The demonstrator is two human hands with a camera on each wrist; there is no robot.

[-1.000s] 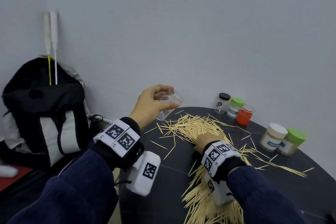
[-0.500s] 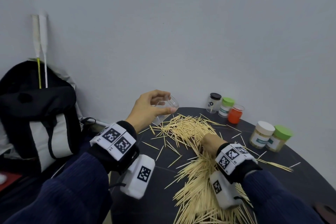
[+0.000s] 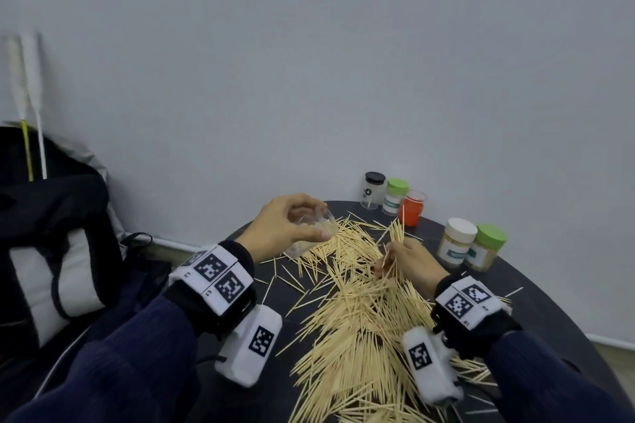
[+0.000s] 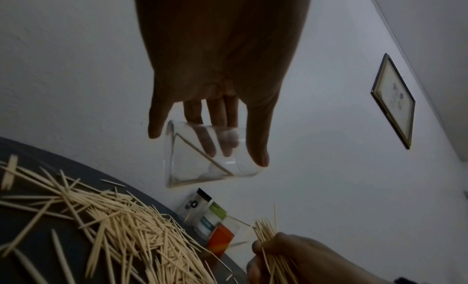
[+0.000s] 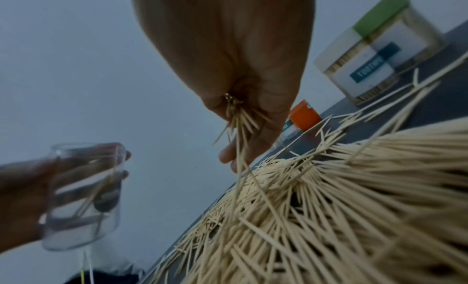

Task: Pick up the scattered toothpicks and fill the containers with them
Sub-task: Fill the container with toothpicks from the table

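Lifted since a second ago, the right hand (image 3: 410, 263) no longer presses flat on the pile; its fingers (image 5: 255, 146) now pinch a bundle (image 3: 395, 239) of toothpicks, tips pointing up, just above the heap. The left hand (image 3: 287, 228) has kept the clear cup (image 4: 207, 156) raised over the desk's far left edge, thumb and fingers curled round its wall, mouth tilted toward the right hand. One or two toothpicks lie inside it already; it is nearly bare.

Most toothpicks (image 3: 360, 330) lie fanned across the dark desk (image 3: 549, 330), so the task looks barely begun. To load well, I would square the bundle so the sticks run parallel, bring the cup's mouth close under it, and slide them in lengthwise rather than drop them, since loose ends hang from the pinch and could snag the rim or spill.

Behind stand five lidded jars (image 3: 458, 242); a backpack (image 3: 51, 251) sits at the left.
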